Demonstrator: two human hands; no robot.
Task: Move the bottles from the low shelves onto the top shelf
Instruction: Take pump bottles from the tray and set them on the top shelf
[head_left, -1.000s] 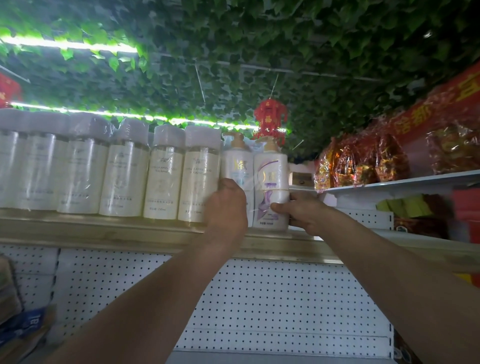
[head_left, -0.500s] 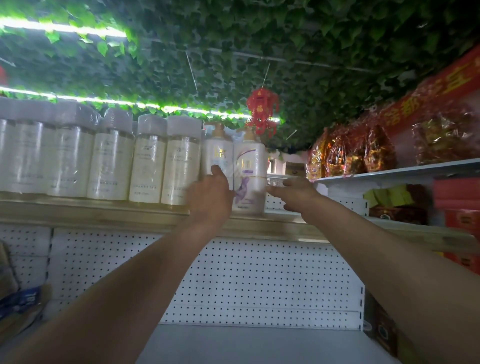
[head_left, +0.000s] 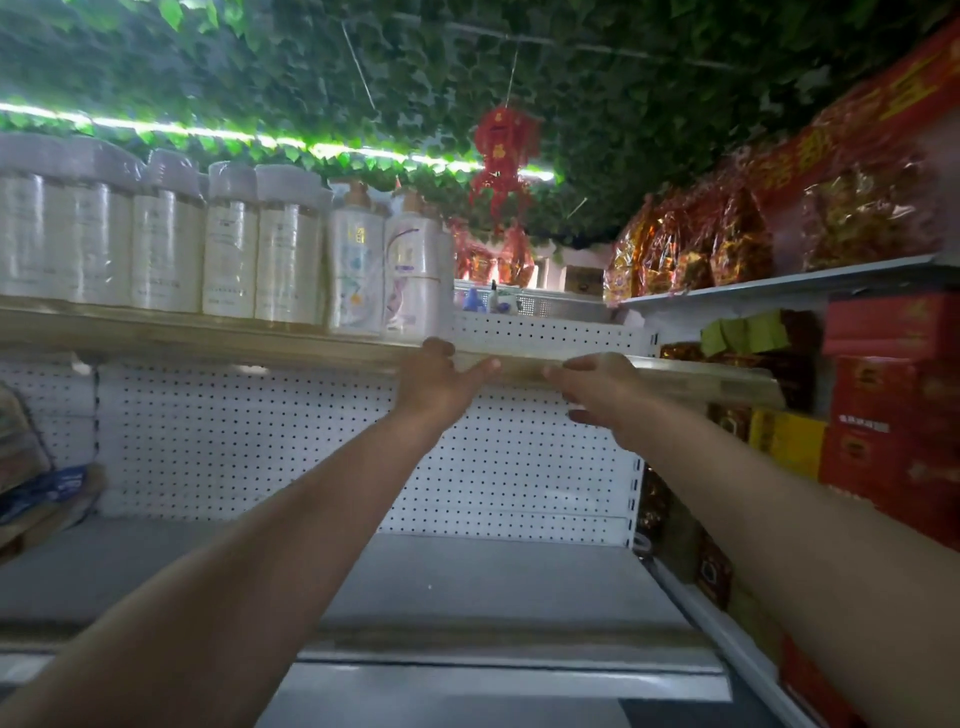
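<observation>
Both hands empty, nothing gripped. Left hand (head_left: 439, 379) is at the front lip of the top shelf (head_left: 208, 340), fingers loosely spread, thumb sticking out to the right; whether it touches the lip cannot be told. Right hand (head_left: 597, 392) is just beside it to the right, fingers relaxed and slightly bent, holding nothing, in front of the same shelf edge. The hands are near each other but apart.

Directly above the left hand, two pump bottles (head_left: 387, 275) stand upright on the top shelf, wrapped together in clear film, touching each other: one with a blue-toned label, one with purple. They sit at the right end of a row of cream bottles (head_left: 171, 244) with pale caps, all upright, shrink-wrapped and packed side by side.

Behind and below the shelf is a white pegboard panel (head_left: 249, 441). The lower shelf (head_left: 467, 577) is a grey surface under the forearms. To the right, red boxes (head_left: 893, 400) are stacked, with red-gold wrapped packs (head_left: 691, 244) on a higher side shelf. A red hanging ornament (head_left: 501, 150) dangles from a ceiling covered in green leaves (head_left: 623, 78). Light strip runs along the upper left.
</observation>
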